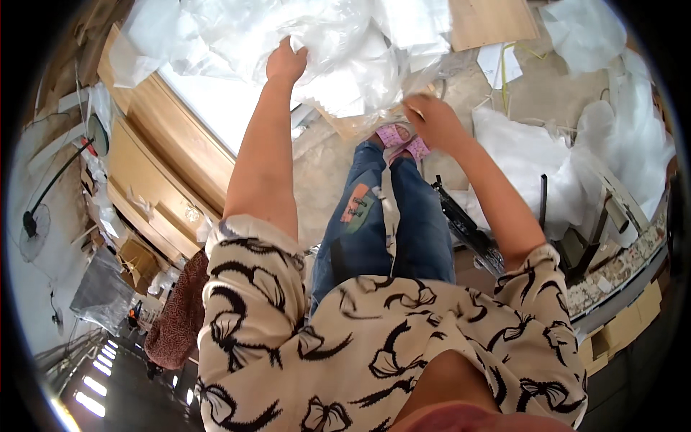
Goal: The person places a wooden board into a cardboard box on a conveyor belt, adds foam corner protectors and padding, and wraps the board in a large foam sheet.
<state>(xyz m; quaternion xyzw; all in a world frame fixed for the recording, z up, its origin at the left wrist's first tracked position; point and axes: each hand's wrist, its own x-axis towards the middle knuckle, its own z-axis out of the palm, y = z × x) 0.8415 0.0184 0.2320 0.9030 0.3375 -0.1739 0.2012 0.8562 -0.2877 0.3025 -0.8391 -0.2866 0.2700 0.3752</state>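
A large crumpled sheet of clear plastic film [338,54] spreads across the top of the view in front of me. My left hand [286,61], arm stretched forward, is closed on part of this film, thumb and forefinger showing at its top. Farther right and nearer to me, my right hand [432,122] hovers by the film's near right edge, above my pink shoes. Its fingers look curled but are smeared, and whether they touch the film is unclear. Beneath the film, white flat pieces [353,97] show through.
Wooden panels [162,144] lean along the left, beside a white board [209,104]. Bundled white plastic wrap [518,155] lies to the right. A black metal part [464,219] stands beside my right leg. A wooden board [493,21] and a yellow strap [505,79] lie at the back right.
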